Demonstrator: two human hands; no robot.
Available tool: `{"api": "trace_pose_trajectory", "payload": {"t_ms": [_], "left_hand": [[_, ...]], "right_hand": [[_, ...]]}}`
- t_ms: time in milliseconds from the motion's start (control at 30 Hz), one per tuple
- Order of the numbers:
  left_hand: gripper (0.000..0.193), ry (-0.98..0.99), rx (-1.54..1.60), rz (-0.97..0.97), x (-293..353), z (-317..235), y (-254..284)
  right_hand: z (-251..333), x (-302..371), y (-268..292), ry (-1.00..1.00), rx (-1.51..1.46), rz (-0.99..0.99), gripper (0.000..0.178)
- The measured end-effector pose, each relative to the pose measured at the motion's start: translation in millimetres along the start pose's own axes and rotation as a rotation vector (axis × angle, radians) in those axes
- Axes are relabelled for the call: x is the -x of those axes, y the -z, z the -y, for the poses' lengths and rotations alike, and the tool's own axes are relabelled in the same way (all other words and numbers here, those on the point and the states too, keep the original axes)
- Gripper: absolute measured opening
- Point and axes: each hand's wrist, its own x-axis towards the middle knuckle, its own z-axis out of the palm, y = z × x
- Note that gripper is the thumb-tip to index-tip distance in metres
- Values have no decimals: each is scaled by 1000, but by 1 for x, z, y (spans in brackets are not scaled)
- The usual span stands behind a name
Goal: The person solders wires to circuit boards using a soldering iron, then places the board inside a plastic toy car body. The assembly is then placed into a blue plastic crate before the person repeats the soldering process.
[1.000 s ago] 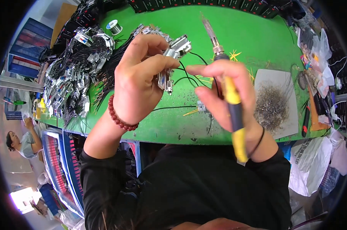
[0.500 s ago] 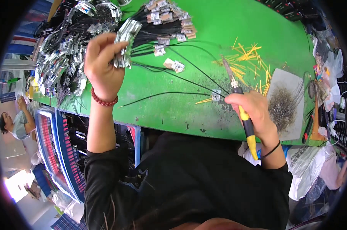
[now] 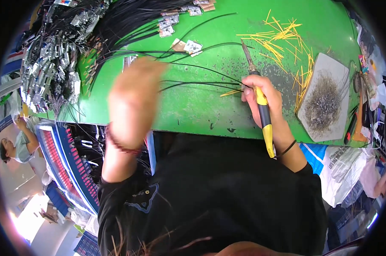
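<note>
My right hand is closed round a yellow-and-black soldering iron, its metal tip pointing up and away over the green table. Several thin black wires run from my right fingertips toward my left hand. My left hand is smeared by motion over the table's left part, so its fingers and any grip cannot be made out. A small silvery piece shows at its upper edge; whether the hand holds it is unclear. Beyond, a small white circuit board lies beside a brown piece.
Silvery wired parts are heaped at the far left, beside a bundle of black wires with small boards. Yellow sticks lie scattered at right. A grey slab carries dark residue. Another person is at the far left.
My left hand, which held a silvery strip stack up, has swung lower and blurred. My right hand has shifted slightly up and left with the soldering iron. The whole view has shifted.
</note>
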Motion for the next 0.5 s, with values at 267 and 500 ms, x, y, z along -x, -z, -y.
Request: {"api": "trace_pose_trajectory", "payload": {"t_ms": [267,500], "left_hand": [[12,-4,476,270,-34,-58,-74],[8,-113,639,135,-35,-65,-87]], "right_hand": [[8,14,17,-172,-191,-53,28],[-1,15,22,-224,-150,-147,36]]}}
